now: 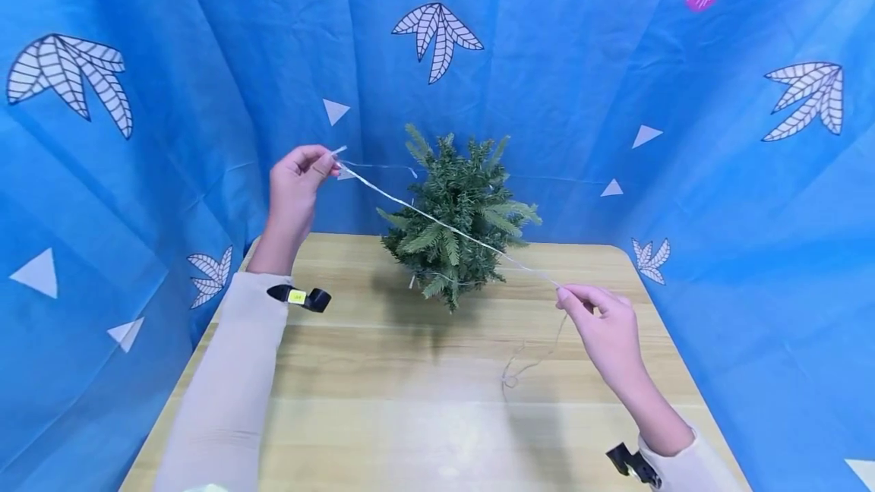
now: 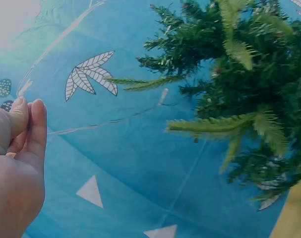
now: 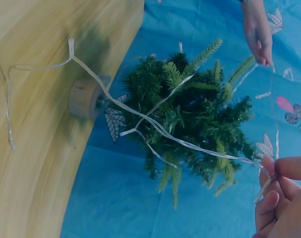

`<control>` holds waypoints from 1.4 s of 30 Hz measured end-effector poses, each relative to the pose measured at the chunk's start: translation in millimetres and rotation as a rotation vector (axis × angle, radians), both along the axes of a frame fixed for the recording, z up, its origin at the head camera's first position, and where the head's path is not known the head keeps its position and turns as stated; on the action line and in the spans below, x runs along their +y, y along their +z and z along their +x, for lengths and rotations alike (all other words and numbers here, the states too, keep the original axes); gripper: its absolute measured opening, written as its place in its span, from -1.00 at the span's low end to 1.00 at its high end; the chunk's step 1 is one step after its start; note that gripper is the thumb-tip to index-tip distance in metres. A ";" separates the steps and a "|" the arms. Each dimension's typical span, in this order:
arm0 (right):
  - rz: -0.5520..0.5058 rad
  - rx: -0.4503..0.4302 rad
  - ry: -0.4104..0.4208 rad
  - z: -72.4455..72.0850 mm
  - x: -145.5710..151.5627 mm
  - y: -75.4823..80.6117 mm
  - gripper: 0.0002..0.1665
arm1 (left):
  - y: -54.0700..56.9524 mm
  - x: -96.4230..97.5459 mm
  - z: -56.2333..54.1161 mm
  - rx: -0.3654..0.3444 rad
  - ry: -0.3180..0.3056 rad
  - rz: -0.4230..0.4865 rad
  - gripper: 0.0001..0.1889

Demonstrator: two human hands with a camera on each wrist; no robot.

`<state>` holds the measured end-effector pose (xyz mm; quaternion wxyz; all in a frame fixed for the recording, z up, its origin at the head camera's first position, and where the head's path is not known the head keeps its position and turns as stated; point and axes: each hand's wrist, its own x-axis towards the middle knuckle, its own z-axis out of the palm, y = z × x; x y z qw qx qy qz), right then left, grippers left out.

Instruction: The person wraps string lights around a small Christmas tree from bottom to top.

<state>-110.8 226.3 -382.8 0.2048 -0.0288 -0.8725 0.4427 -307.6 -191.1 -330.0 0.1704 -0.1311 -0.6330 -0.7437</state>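
A string of fairy lights (image 1: 384,193) with thin clear wire runs taut and slanting between my two hands, in front of a small artificial Christmas tree (image 1: 454,222). My left hand (image 1: 292,187), raised at the tree's left, pinches one part between thumb and fingertips. Lower down on the right, my right hand (image 1: 608,329) pinches another part, and a loose length dangles below it. More of the wire lies on the branches. In the right wrist view, small white bulbs (image 3: 129,132) show along the wire, and the tree has a round wooden base (image 3: 85,99).
The tree stands toward the back of a wooden table (image 1: 355,401). Blue curtain (image 1: 560,82) with printed leaves and triangles hangs close behind it and along both sides. A black wrist strap (image 1: 298,296) sits on each cuff.
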 end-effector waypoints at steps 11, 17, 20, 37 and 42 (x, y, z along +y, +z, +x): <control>-0.032 -0.046 -0.061 9.9 9.2 1.6 -0.71 | -50.7 -0.4 38.5 -0.127 0.045 -0.065 -0.71; -0.045 -0.029 -0.115 11.6 18.9 1.6 -0.75 | -72.7 7.7 52.9 -0.117 -0.008 -0.034 -0.78; -0.065 0.003 -0.132 11.5 23.9 0.9 -0.77 | -80.9 12.3 58.4 -0.113 -0.027 -0.035 -0.78; -0.084 0.004 -0.161 12.9 28.6 -2.6 -0.71 | -83.7 43.0 76.1 -0.041 -0.071 -0.228 -0.78; -0.080 -0.001 -0.183 14.0 29.0 -0.4 -0.69 | -91.6 54.0 79.0 -0.057 -0.070 -0.357 -0.78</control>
